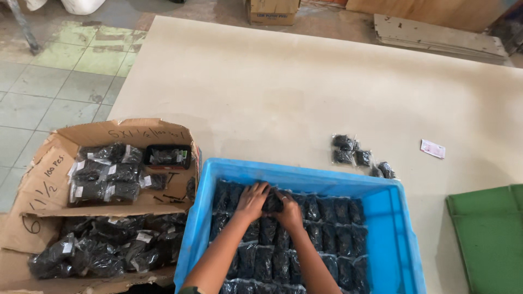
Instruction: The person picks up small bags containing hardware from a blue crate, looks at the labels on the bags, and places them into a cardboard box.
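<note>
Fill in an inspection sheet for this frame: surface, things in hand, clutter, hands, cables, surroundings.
Surface: pale board table, bare in the middle.
Things in hand: blue crate lined with rows of dark packets; both hands meet on one packet in the far row.
Clutter: cardboard box of similar bagged packets at the left; loose packets and a small paper slip beyond the crate; green bin at the right.
Hands: left hand and right hand, fingers curled on the packet.
Cables: nothing seen.
Surroundings: tiled floor, carton, stacked boards.
</note>
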